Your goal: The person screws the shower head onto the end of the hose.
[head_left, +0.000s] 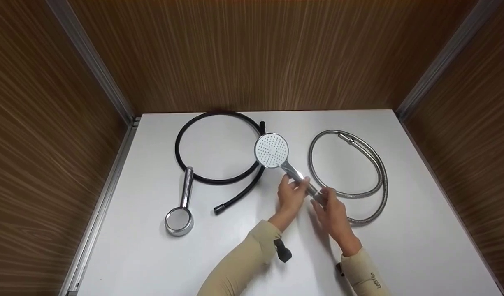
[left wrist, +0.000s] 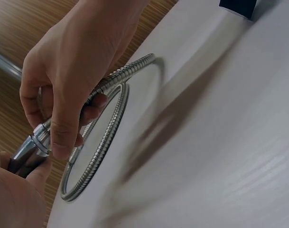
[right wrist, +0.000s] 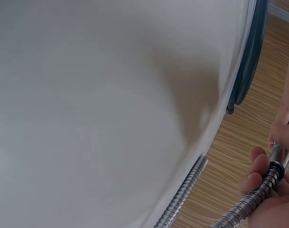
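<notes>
In the head view, a chrome hand shower [head_left: 271,150] has its round, white nozzle face up. My left hand [head_left: 291,199] grips it by the handle. With fingers and thumb my right hand [head_left: 334,213] pinches the end of a silver metal hose [head_left: 384,193] at the bottom of that handle. The left wrist view shows the hose's chrome fitting [left wrist: 41,135] meeting the handle end, right fingers wrapped about it. Ribbed hose [right wrist: 246,206] runs out of the right hand in the right wrist view. Both hands are raised over the white table [head_left: 243,255].
A black hose [head_left: 219,181] lies coiled at the back left, partly behind the hand shower. Left of it rests a second, smaller chrome shower head [head_left: 179,221], its handle end at the black hose. Brown wood-grain panels [head_left: 252,57] enclose the table at the back and sides.
</notes>
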Demonstrator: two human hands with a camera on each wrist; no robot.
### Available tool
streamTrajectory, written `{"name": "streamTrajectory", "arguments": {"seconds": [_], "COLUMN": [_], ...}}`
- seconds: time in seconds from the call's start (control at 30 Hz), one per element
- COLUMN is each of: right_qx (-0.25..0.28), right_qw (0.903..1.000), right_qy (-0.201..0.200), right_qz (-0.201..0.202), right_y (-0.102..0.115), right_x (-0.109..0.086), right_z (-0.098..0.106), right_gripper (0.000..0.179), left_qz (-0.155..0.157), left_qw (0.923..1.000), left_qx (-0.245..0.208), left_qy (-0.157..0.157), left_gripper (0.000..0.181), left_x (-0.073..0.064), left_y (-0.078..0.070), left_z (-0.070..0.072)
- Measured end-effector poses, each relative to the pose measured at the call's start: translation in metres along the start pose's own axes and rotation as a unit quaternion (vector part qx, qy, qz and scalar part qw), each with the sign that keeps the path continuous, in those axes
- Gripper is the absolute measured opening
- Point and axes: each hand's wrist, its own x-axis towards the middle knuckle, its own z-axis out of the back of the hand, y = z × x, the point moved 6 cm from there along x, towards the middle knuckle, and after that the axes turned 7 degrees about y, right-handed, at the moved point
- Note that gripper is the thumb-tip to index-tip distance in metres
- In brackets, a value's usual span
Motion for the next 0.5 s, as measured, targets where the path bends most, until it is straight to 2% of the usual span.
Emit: {"name": "streamTrajectory", "arguments": {"seconds": [0.17, 0.27, 0.5], "right_qx": [-0.007, -0.015, -0.033], "right_qw": [0.9999, 0.9999, 0.9993], "right_qy": [0.005, 0.002, -0.009], "right_qz": [-0.01, -0.003, 0.017], "right_y": [-0.0016, -0.0014, 0.0002], "right_x": [-0.0001, 0.0002, 0.001], "right_z": [0.001, 0.0005, -0.0011], "right_gripper": [0.036, 0.034, 0.03], "left_qz": [-0.009, -0.008, -0.012], "left_qw": [0.9998, 0.9998, 0.9999], "left_qx": [0.011, 0.011, -0.001], "left_qy": [0.012, 0.016, -0.003], "left_gripper": [0.039, 0.043, 0.043], "left_x": [0.0009, 0.001, 0.0016], "left_y": [-0.0004, -0.0005, -0.0005], "left_z": [-0.0019, -0.0016, 0.002]}}
